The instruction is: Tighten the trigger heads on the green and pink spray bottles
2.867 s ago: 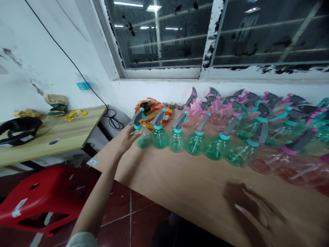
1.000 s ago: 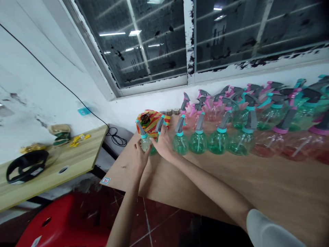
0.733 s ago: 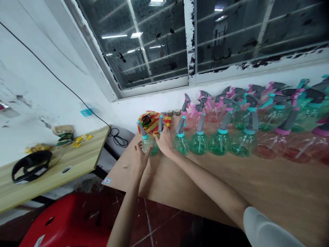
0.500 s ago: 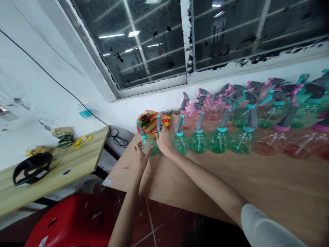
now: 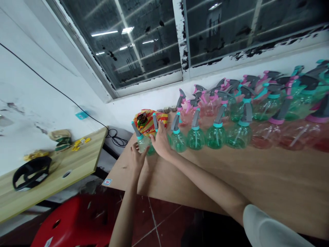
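A row of green spray bottles with grey triggers and teal collars stands on the brown table [image 5: 205,185]. My left hand [image 5: 137,158] cups the leftmost green bottle [image 5: 141,141] from the near side, fingers curled on its body. My right hand [image 5: 160,142] grips the second green bottle [image 5: 155,124] just to its right, covering most of it; only the trigger head shows. The neighbouring green bottle [image 5: 178,140] stands untouched beside my right hand.
Several more green and pink spray bottles [image 5: 244,113] crowd the back of the table under the window. A striped red-yellow bag [image 5: 145,120] lies behind the end bottles. A light wooden table [image 5: 51,171] with a black strap sits left; a red stool [image 5: 69,223] stands below.
Since 2.9 s ago my right hand came across from the table's near edge to the second bottle. Over the last second both hands stay on the two end bottles; the view shifted slightly.
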